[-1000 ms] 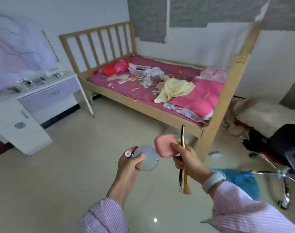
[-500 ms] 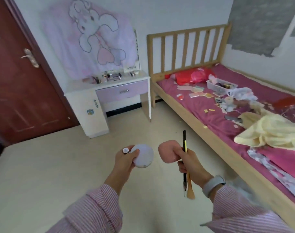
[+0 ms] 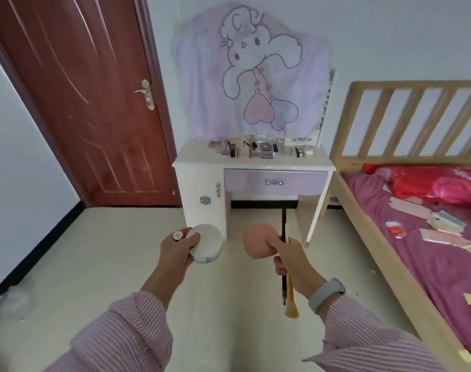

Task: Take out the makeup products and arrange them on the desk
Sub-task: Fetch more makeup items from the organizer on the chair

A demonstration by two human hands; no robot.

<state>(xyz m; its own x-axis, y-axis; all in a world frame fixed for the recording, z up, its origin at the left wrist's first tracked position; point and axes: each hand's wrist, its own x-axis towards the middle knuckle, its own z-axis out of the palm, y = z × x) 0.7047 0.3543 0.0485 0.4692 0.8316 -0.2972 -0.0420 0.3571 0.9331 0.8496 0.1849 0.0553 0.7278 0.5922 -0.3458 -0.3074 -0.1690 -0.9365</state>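
You have turned away from the bed (image 3: 406, 224), and the desk (image 3: 252, 162) now stands straight ahead at the far wall, no longer off to the left. Your left hand (image 3: 176, 251) grips a round compact (image 3: 206, 242) and a small tube (image 3: 177, 235). Your right hand (image 3: 289, 257) grips a pink sponge (image 3: 257, 244) and two brushes (image 3: 285, 267), bristles hanging down. Other makeup (image 3: 258, 149) already lies along the back of the desktop. I judge you're mid-carry: walk forward, then set these four down on the bare near strip.
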